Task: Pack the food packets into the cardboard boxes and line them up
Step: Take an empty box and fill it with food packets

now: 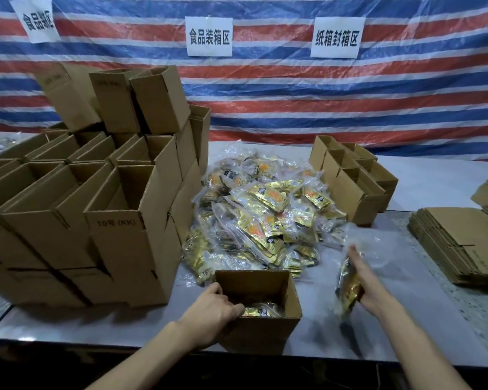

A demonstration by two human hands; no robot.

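Packets (262,209) heaped on grey table (440,178); striped tarp (350,108) behind.

Open box (261,308) sits front-centre on table (321,342), packet pile (261,218) behind it, box stack (90,198) left, flat cartons (457,243) right.
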